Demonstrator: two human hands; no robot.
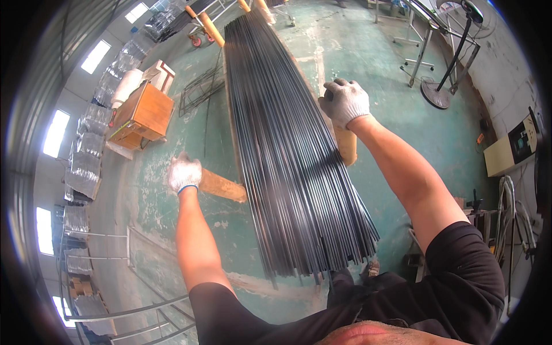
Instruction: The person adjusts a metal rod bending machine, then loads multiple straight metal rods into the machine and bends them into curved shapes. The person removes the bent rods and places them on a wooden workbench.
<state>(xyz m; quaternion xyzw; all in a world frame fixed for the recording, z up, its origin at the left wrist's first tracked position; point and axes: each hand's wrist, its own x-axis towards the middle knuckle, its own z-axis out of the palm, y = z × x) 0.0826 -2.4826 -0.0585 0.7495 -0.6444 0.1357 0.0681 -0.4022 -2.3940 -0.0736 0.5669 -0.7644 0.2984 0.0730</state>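
A long bundle of thin, dark, shiny rods stretches away from me, their near ends uneven. Tan tube-like posts stand on either side of it. My left hand, in a pale work glove, is closed round the top end of the left post. On the other side, my right hand, gloved in the same way, is closed over the top of the right post. Its fingers are curled and partly hidden. Neither hand touches the rods.
More tan posts rise by the bundle's far end. Left of it are a wooden cabinet and a thin metal frame on the green floor. Metal railing bends through the lower left. A round-based stand is at far right.
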